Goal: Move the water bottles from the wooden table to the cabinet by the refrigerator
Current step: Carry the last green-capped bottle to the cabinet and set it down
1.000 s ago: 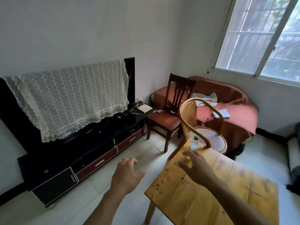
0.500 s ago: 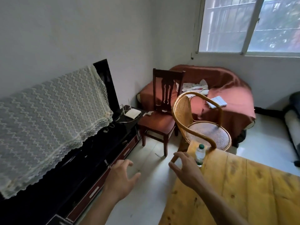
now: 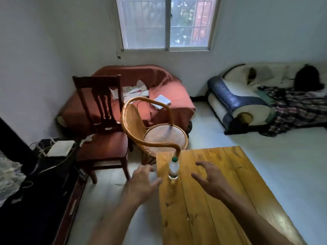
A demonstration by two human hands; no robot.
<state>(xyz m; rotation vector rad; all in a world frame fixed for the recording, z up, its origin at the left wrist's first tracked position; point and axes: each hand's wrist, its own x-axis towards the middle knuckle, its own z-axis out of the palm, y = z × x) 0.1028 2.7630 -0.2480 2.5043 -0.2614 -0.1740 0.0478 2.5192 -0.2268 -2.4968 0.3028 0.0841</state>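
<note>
Hands: left hand [image 3: 141, 181] and right hand [image 3: 210, 177] are hovering apart, fingers spread, gripping nothing.
Water bottle [image 3: 174, 168]: standing upright between both hands, on the worktop [image 3: 221, 200] corner.
Progress: nothing is being carried yet; grasping and the walk to the cabinet remain.

No text can be read anywhere, and the water bottle [image 3: 174, 168] shows no legible label
</note>
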